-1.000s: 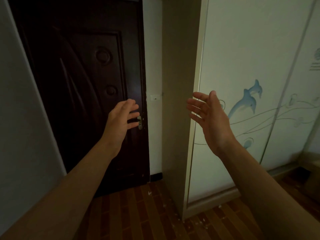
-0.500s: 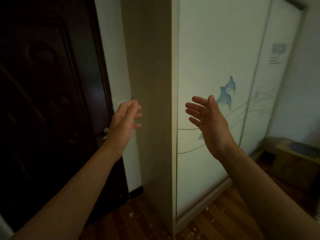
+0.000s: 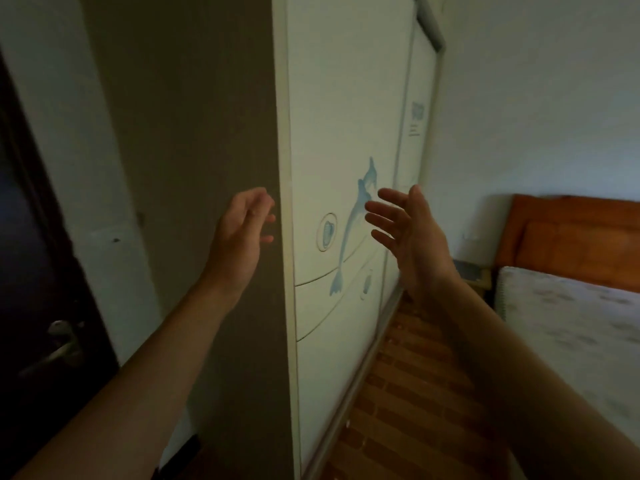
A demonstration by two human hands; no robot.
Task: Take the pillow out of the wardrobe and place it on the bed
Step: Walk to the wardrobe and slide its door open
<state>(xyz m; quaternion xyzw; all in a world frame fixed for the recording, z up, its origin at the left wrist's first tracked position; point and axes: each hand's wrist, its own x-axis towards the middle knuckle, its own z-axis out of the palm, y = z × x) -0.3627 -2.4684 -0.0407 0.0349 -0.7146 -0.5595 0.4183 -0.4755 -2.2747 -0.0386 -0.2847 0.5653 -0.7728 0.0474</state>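
A tall white wardrobe [image 3: 343,109] with sliding doors and a blue dolphin drawing fills the middle of the view; its doors are closed and its brown side panel [image 3: 207,133] faces me. No pillow is visible. My left hand [image 3: 242,237] is raised in front of the side panel, empty, fingers loosely apart. My right hand [image 3: 405,233] is held up before the dolphin door, palm turned left, fingers spread, holding nothing. The bed [image 3: 571,317] with a pale patterned mattress and orange wooden headboard [image 3: 571,233] lies at the right.
A dark door [image 3: 38,289] with a metal handle [image 3: 62,341] stands at the left beside a white wall strip. A reddish brick-pattern floor [image 3: 408,393] runs between wardrobe and bed. A small bedside stand [image 3: 471,271] sits in the far corner.
The view has swung right: the dark door slid to the left edge, the wardrobe front came to the centre and the bed appeared. Both hands stay raised and empty.
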